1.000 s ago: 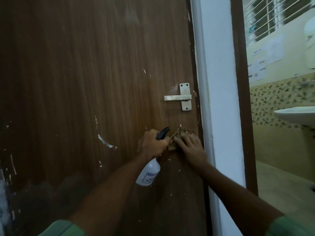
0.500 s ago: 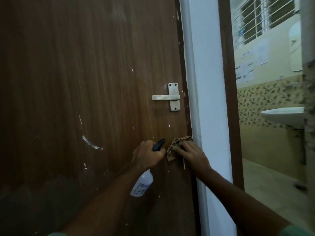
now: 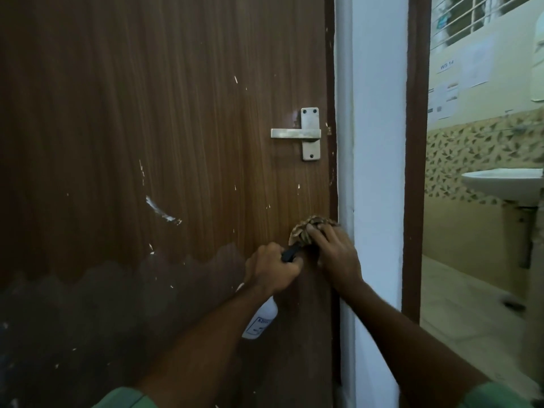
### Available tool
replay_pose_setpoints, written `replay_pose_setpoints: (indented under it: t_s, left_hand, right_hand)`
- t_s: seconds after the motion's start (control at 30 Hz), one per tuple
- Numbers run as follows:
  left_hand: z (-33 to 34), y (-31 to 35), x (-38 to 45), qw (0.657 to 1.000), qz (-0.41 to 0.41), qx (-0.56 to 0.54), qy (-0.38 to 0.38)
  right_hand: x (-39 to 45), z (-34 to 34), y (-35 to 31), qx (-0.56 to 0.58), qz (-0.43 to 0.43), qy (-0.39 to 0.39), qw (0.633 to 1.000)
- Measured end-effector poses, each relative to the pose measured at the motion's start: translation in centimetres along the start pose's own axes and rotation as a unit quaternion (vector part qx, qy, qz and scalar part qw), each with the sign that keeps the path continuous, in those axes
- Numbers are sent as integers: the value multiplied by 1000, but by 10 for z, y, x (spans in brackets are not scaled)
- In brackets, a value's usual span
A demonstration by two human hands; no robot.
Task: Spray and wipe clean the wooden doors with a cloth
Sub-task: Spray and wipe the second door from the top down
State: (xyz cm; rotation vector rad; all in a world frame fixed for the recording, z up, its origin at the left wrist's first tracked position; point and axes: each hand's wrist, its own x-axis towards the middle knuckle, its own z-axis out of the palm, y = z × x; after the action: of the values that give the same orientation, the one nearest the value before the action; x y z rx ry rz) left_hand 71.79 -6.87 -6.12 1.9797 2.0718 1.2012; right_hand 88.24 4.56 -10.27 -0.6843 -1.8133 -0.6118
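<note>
A brown wooden door (image 3: 147,128) with pale scratches and paint flecks fills the left and middle of the head view. My right hand (image 3: 335,254) presses a checked brown cloth (image 3: 306,226) flat on the door near its right edge, below the metal lever handle (image 3: 306,133). My left hand (image 3: 272,267) is closed around the black trigger head of a white spray bottle (image 3: 262,320), which hangs below my fist just left of the cloth. The lower part of the door looks darker, with a wavy upper border.
A white door frame (image 3: 371,172) runs down the right of the door. Past a brown jamb (image 3: 415,142), an open doorway shows a washroom with a white sink (image 3: 503,182), patterned tiles and papers on the wall.
My right hand and the cloth have shifted slightly along the door's right edge below the handle. The left hand kept its grip on the bottle beside it. The camera view swayed left, then back.
</note>
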Motion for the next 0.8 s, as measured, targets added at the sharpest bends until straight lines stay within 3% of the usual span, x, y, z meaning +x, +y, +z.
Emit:
replay_pose_setpoints:
  t_s: [0.1,0.2,0.33,0.4,0.57,0.7,0.8]
  left_hand:
    - [2,-10,-3,999,22,-28,-17]
    - [-4,-14,-4,999,37,-35,-10]
    - [-4,-20,2,998,22,-56,11]
    - [-1,-22,0,997,19,-72,15]
    - [3,-36,-9,996,8,-89,7]
    - [3,-41,-5,992,-5,-124,12]
    - [12,-47,-4,989,9,-140,40]
  right_hand:
    - [-59,12,-8,-15,-64,-62,996]
    - [-41,-1,2,-23,-95,-105,990]
    - [10,-14,4,11,62,-1,998]
    - [-1,-3,-2,18,102,16,995]
    - [-95,18,-22,44,0,-109,993]
    - [-35,20,-40,85,142,11,986]
    - [-5,34,-47,58,163,77,982]
